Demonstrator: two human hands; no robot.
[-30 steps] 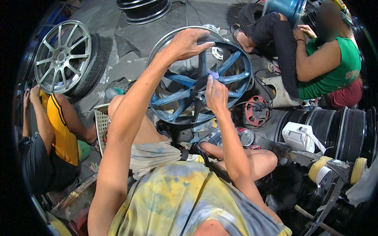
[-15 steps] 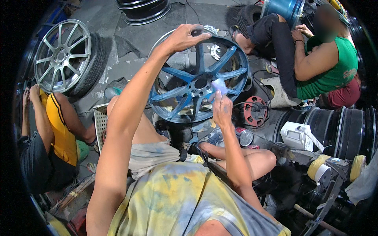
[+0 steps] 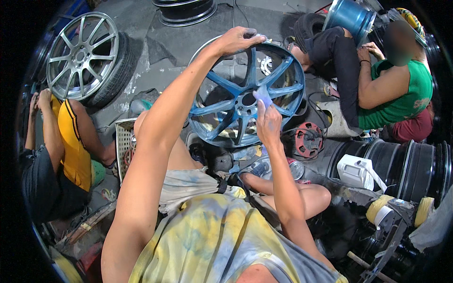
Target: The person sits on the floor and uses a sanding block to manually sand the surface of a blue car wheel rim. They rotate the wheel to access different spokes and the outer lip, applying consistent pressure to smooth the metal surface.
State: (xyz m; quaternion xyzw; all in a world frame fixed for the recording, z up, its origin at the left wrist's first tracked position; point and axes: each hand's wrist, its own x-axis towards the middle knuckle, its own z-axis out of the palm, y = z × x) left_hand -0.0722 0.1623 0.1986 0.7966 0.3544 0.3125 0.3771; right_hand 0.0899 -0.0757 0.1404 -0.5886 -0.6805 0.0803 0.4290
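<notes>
Wheel [image 3: 245,101] — a blue spoked one — is standing tilted on the floor [image 3: 179,42] in front of the person's knees. Going from the left: a silver rim [image 3: 82,54] in its tyre is lying beyond a seated person in yellow [image 3: 71,141]. Left hand [image 3: 238,40] is gripping the wheel's upper rim, fingers curled over it. Right hand [image 3: 268,123] is pinching a small pale pad [image 3: 262,97] against a spoke near the hub. Further right, a person in green [image 3: 401,96] is sitting — black rims [image 3: 406,165] are stacked nearby.
</notes>
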